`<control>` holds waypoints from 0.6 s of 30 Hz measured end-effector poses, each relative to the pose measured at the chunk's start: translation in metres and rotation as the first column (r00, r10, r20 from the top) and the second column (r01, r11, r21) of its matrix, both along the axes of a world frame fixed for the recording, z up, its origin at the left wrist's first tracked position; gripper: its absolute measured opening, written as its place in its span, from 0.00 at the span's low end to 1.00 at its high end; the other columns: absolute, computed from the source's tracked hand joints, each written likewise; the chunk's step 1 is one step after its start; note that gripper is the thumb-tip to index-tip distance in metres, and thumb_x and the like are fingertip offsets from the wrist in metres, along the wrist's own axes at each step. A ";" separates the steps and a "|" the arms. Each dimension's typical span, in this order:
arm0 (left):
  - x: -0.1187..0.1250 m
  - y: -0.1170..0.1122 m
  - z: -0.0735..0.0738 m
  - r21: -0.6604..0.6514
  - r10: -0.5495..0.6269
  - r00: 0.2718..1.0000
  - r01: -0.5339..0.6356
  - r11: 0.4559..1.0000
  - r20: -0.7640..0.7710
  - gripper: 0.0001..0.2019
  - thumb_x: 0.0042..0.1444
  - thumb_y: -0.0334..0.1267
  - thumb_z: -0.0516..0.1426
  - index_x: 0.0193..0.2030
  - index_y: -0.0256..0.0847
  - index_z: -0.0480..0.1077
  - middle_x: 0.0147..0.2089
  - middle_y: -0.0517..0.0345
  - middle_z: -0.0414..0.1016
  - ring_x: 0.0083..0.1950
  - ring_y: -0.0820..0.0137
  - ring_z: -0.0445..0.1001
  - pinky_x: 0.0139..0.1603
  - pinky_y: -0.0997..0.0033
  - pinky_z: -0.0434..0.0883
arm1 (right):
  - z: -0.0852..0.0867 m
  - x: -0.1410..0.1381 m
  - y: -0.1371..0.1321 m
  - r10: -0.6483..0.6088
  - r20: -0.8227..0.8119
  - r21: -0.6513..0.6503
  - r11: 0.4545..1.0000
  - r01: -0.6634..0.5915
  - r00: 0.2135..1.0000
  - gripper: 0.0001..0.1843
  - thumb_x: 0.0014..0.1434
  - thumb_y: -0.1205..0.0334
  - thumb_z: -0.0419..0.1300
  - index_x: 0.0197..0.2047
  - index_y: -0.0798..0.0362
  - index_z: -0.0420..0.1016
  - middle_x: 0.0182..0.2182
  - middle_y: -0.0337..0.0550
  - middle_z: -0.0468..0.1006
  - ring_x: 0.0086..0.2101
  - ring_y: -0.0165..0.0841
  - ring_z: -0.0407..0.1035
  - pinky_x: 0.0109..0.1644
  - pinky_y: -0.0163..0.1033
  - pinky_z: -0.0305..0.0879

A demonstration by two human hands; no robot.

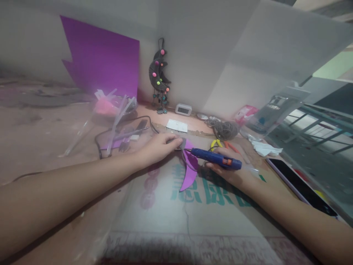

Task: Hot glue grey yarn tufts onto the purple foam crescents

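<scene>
My left hand pinches the upper end of a purple crescent cutout, where dark grey yarn wraps around it. A loose strand of that yarn trails along the crescent. In my right hand is a blue hot glue gun, its nozzle pointing left at the edge of the wrapped part. Whether the tip touches the crescent, I cannot tell. Under both hands lies a printed cardboard sheet. Yellow-handled pliers and an orange handle lie just beyond my right hand.
A finished-looking dark moon ornament with pom-poms leans on the wall beside a purple sheet. Farther back are a small white clock and a grey yarn bundle. A phone lies at right; glue sticks at left.
</scene>
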State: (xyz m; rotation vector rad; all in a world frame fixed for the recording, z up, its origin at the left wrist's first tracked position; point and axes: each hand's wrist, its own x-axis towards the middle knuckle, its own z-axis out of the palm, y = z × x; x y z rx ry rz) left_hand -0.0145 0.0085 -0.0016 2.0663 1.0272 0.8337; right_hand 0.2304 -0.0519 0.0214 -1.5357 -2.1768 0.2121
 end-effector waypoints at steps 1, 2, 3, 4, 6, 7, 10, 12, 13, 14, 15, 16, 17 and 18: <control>0.000 0.000 0.000 0.002 -0.001 1.000 0.001 1.000 -0.002 0.19 0.61 0.50 0.47 0.27 0.39 0.64 0.25 0.63 0.62 0.29 0.73 0.62 0.29 0.75 0.58 | -0.001 0.001 0.000 0.005 -0.001 -0.004 1.000 -0.005 1.000 0.15 0.51 0.48 0.60 0.25 0.50 0.67 0.22 0.39 0.71 0.24 0.32 0.64 0.27 0.36 0.58; 0.000 0.000 0.000 0.005 -0.001 1.000 0.001 1.000 -0.004 0.19 0.61 0.50 0.47 0.27 0.39 0.64 0.26 0.62 0.63 0.29 0.73 0.63 0.29 0.75 0.58 | -0.001 0.001 0.001 0.007 0.000 -0.006 1.000 -0.007 1.000 0.15 0.51 0.48 0.60 0.25 0.50 0.67 0.22 0.39 0.71 0.24 0.32 0.64 0.27 0.36 0.58; 0.000 0.000 0.000 0.008 0.000 1.000 0.000 1.000 -0.005 0.19 0.61 0.50 0.47 0.27 0.38 0.65 0.26 0.62 0.64 0.29 0.73 0.63 0.29 0.75 0.58 | -0.001 0.001 0.001 0.005 0.006 -0.007 1.000 -0.005 1.000 0.15 0.51 0.48 0.60 0.25 0.50 0.67 0.22 0.39 0.71 0.24 0.32 0.64 0.27 0.36 0.58; 0.001 0.000 0.000 0.011 0.003 1.000 -0.003 1.000 -0.007 0.19 0.61 0.50 0.47 0.28 0.38 0.65 0.26 0.62 0.65 0.29 0.73 0.63 0.29 0.75 0.59 | -0.002 0.001 0.001 0.003 0.013 -0.004 1.000 -0.003 1.000 0.15 0.50 0.48 0.60 0.25 0.51 0.67 0.21 0.39 0.71 0.24 0.32 0.64 0.27 0.36 0.58; 0.001 0.000 0.000 0.017 0.014 1.000 -0.014 1.000 -0.008 0.19 0.61 0.50 0.47 0.28 0.39 0.66 0.27 0.62 0.66 0.29 0.72 0.64 0.29 0.75 0.59 | -0.001 0.001 0.001 0.005 0.029 0.010 1.000 -0.006 1.000 0.15 0.50 0.48 0.60 0.24 0.51 0.67 0.21 0.38 0.71 0.23 0.31 0.64 0.27 0.36 0.58; 0.001 0.000 -0.001 0.019 0.020 1.000 -0.020 1.000 -0.007 0.19 0.61 0.50 0.47 0.29 0.39 0.66 0.27 0.61 0.67 0.29 0.72 0.64 0.29 0.75 0.59 | -0.001 0.001 0.001 0.009 0.034 0.016 1.000 -0.009 0.999 0.15 0.50 0.49 0.60 0.24 0.51 0.67 0.21 0.38 0.71 0.23 0.31 0.64 0.27 0.36 0.58; 0.001 0.001 -0.002 0.026 0.031 1.000 -0.030 0.999 -0.007 0.18 0.61 0.50 0.47 0.30 0.39 0.67 0.27 0.61 0.68 0.29 0.72 0.64 0.28 0.75 0.60 | 0.002 -0.002 -0.001 -0.010 0.034 0.015 1.000 0.009 0.999 0.14 0.51 0.50 0.60 0.24 0.51 0.68 0.21 0.38 0.71 0.24 0.31 0.65 0.27 0.36 0.58; 0.001 0.001 -0.003 0.033 0.033 0.999 -0.032 0.999 -0.013 0.18 0.61 0.50 0.47 0.30 0.39 0.67 0.28 0.60 0.69 0.29 0.72 0.65 0.28 0.75 0.59 | 0.004 -0.004 -0.001 -0.034 0.036 0.000 0.999 0.034 0.999 0.14 0.51 0.50 0.60 0.24 0.51 0.68 0.22 0.39 0.72 0.24 0.32 0.65 0.27 0.36 0.58; 0.001 0.001 -0.003 0.034 0.033 0.999 -0.032 0.999 -0.018 0.18 0.61 0.50 0.47 0.30 0.39 0.67 0.28 0.60 0.69 0.29 0.72 0.65 0.28 0.75 0.59 | 0.005 -0.004 -0.002 -0.043 0.044 -0.006 0.999 0.043 0.998 0.14 0.51 0.49 0.60 0.24 0.51 0.69 0.22 0.39 0.72 0.25 0.32 0.65 0.28 0.36 0.58; 0.001 0.001 -0.003 0.034 0.033 0.999 -0.032 0.999 -0.022 0.18 0.61 0.50 0.47 0.29 0.39 0.67 0.28 0.60 0.69 0.29 0.72 0.65 0.28 0.75 0.59 | 0.006 -0.005 -0.002 -0.053 0.053 -0.003 0.999 0.054 0.997 0.14 0.50 0.49 0.60 0.24 0.51 0.69 0.22 0.39 0.72 0.25 0.32 0.65 0.28 0.36 0.58; 0.001 0.001 -0.002 0.032 0.032 0.999 -0.031 0.999 -0.025 0.19 0.61 0.50 0.47 0.29 0.39 0.66 0.29 0.60 0.69 0.29 0.72 0.65 0.28 0.75 0.59 | 0.007 -0.005 -0.002 -0.061 0.065 0.003 0.998 0.060 0.996 0.14 0.50 0.49 0.60 0.23 0.51 0.69 0.21 0.39 0.72 0.25 0.32 0.65 0.28 0.36 0.58; 0.001 0.000 -0.002 0.029 0.029 0.999 -0.028 0.999 -0.028 0.19 0.61 0.50 0.47 0.29 0.39 0.66 0.29 0.60 0.69 0.29 0.72 0.65 0.28 0.75 0.59 | 0.008 -0.006 -0.002 -0.065 0.077 0.009 0.998 0.065 0.995 0.14 0.50 0.49 0.61 0.23 0.51 0.69 0.21 0.39 0.72 0.25 0.32 0.65 0.29 0.36 0.58; 0.001 0.000 -0.002 0.025 0.027 0.999 -0.026 0.999 -0.029 0.19 0.61 0.50 0.47 0.29 0.39 0.66 0.29 0.60 0.69 0.29 0.72 0.65 0.28 0.75 0.59 | 0.009 -0.006 -0.002 -0.072 0.087 0.020 0.997 0.070 0.994 0.14 0.49 0.49 0.61 0.23 0.51 0.70 0.21 0.39 0.72 0.25 0.33 0.65 0.29 0.36 0.58; 0.001 0.000 -0.001 0.023 0.025 0.999 -0.024 0.999 -0.031 0.19 0.60 0.50 0.47 0.28 0.39 0.66 0.29 0.60 0.69 0.29 0.72 0.64 0.28 0.75 0.59 | 0.010 -0.006 -0.002 -0.079 0.094 0.032 0.997 0.076 0.992 0.14 0.49 0.49 0.61 0.23 0.51 0.70 0.21 0.39 0.72 0.26 0.33 0.65 0.29 0.36 0.58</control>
